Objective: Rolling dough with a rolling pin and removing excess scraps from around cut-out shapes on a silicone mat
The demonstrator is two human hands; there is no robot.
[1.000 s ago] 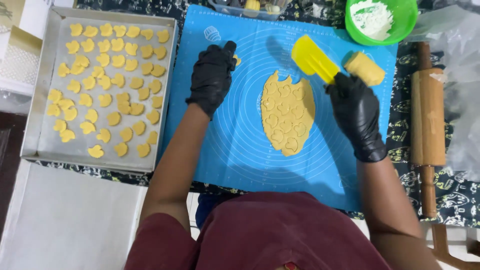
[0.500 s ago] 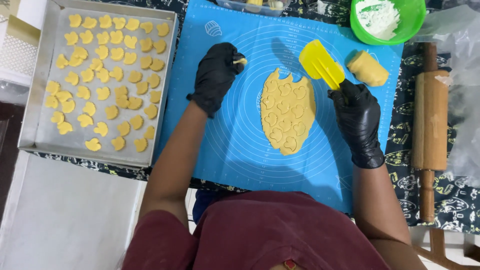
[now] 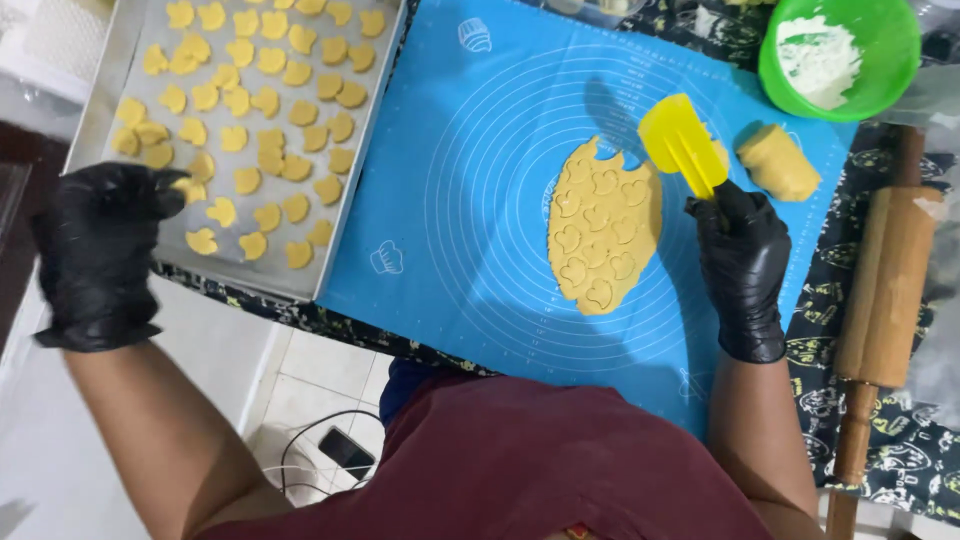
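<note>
Our left hand (image 3: 100,250), in a black glove, hovers at the near left corner of the grey metal baking tray (image 3: 335,240), fingers pinched together on a small yellow dough cut-out (image 3: 187,186). The tray carries rows of small yellow dough shapes (image 3: 262,100) on its liner.

Our right hand (image 3: 742,265), also in a black glove, is clamped on the handle of a yellow plastic scraper (image 3: 682,142), its blade tilted up just beside the far right edge of the rolled yellow dough sheet (image 3: 603,228). We see heart-like outlines stamped in the sheet, which lies near the middle of the blue silicone baking mat (image 3: 450,200).

A yellow dough lump (image 3: 778,162) sits at the mat's far right edge. A green plastic bowl of white flour (image 3: 838,55) stands beyond it. A wooden rolling pin (image 3: 880,300) lies off the mat's right edge, on the dark patterned tablecloth (image 3: 905,455).
</note>
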